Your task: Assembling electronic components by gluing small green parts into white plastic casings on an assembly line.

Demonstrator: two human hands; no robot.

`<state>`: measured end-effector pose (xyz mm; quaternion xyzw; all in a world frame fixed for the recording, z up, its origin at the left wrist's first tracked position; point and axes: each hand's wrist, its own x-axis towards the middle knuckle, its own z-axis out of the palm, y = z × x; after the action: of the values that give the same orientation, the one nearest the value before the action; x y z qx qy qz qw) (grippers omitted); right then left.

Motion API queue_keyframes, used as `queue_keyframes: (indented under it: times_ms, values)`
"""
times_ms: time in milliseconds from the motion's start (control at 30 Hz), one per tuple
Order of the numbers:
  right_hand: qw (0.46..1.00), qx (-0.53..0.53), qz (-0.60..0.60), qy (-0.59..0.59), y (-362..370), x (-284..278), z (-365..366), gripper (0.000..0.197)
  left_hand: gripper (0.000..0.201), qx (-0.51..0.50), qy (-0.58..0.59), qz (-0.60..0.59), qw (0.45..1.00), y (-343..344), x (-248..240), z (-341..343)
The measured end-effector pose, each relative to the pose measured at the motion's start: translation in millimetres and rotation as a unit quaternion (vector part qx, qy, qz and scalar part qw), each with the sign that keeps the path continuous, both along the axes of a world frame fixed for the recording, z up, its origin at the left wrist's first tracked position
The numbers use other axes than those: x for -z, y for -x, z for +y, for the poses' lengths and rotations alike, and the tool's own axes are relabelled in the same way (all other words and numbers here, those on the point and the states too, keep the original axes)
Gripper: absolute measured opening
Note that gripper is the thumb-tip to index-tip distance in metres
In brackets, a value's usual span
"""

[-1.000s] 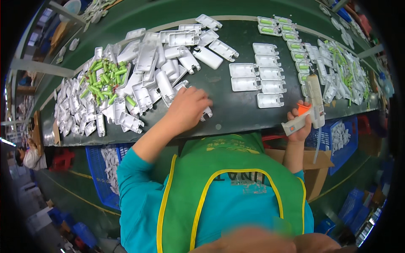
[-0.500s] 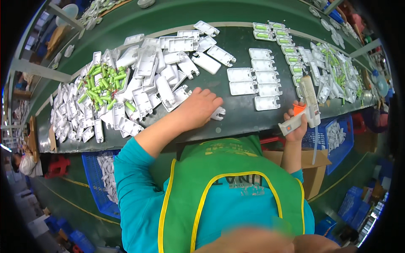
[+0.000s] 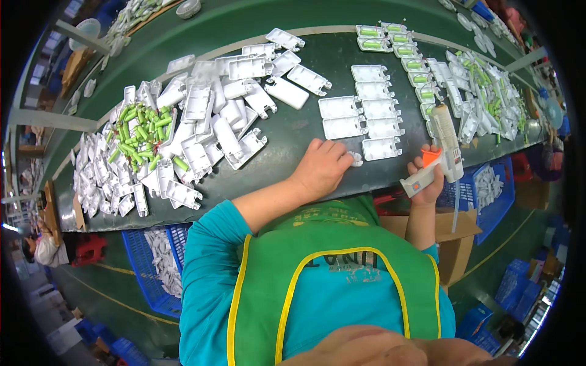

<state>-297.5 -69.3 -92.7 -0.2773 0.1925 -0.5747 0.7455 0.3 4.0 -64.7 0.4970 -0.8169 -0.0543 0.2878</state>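
Note:
My left hand [image 3: 323, 169] is closed over a white plastic casing [image 3: 355, 159]; only its notched end shows past my fingers. It is low over the green tabletop, just below the laid-out white casings [image 3: 382, 148], which lie hollow side up in two columns. In my right hand [image 3: 429, 183] is a white glue gun [image 3: 450, 160] with an orange trigger, its nozzle pointing up toward the far side. Beyond its nozzle runs a column of casings with green battery cells [image 3: 421, 79].
To the left spreads a big heap of white casings [image 3: 198, 100], with a pile of green cells [image 3: 143, 131] on it. Filled casings [image 3: 488, 97] are heaped at the right. Below the table edge stand blue crates [image 3: 146, 268] and a cardboard box [image 3: 458, 244].
My left hand has moved right with the casing, away from the heap and toward the laid-out casings. The right hand with the glue gun has barely moved.

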Motion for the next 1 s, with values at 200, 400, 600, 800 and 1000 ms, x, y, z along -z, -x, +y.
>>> queue_keyframes:
  times_ms: [200,400,600,800,1000]
  values:
    - [1.0,-0.004,-0.015,0.004,0,2,-1,0.049,0.03,-0.015,-0.023,-0.007,1.0,4,5,-10]
    - [1.0,0.002,-0.015,0.003,-2,1,-1,0.05,0.032,-0.036,-0.056,-0.024,0.998,16,2,-18]
    - [1.0,0.002,-0.018,-0.004,0,2,0,0.048,0.032,-0.013,-0.05,-0.004,0.999,19,1,-25]
    - [1.0,0.007,-0.016,-0.007,0,0,2,0.046,0.025,-0.138,0.005,-0.108,0.985,-31,-30,-68]
    - [1.0,-0.003,-0.022,-0.002,-3,-1,0,0.046,0.039,-0.093,-0.082,-0.272,0.954,-104,-45,-91]
